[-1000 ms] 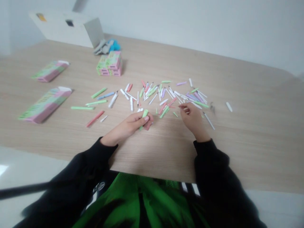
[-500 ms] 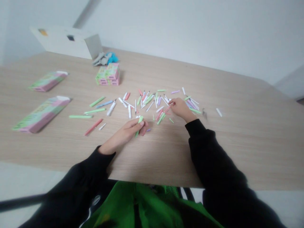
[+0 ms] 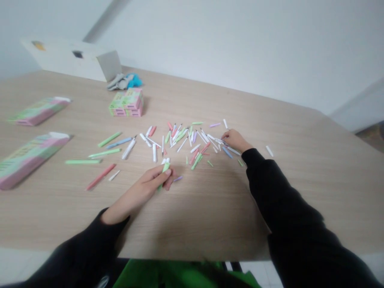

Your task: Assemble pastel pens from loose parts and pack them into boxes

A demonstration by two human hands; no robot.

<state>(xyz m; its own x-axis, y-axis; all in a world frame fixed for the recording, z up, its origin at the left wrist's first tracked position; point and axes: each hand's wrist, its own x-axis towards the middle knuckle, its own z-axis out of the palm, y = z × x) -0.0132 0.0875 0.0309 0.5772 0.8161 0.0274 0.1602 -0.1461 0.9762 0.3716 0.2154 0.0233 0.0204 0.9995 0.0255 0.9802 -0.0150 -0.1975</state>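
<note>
I see the green barrel (image 3: 166, 167) pinched by the grip of the left hand (image 3: 156, 178), while the right hand (image 3: 235, 140) is at many unjoined parts (image 3: 154, 153), its grip unclear to me, and several pens (image 3: 101, 177) leftward on the counter (image 3: 210, 216) look already assembled.

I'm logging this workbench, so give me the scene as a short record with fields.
Left hand: grips a green pen piece
Right hand: fingertips at the scattered pen parts; whether it holds one is unclear
Left of scatter: red pen, lying flat
Far left: two long boxes
Behind scatter, leftward: stacked small boxes
Behind stack: grey and blue cloth, white box
</note>
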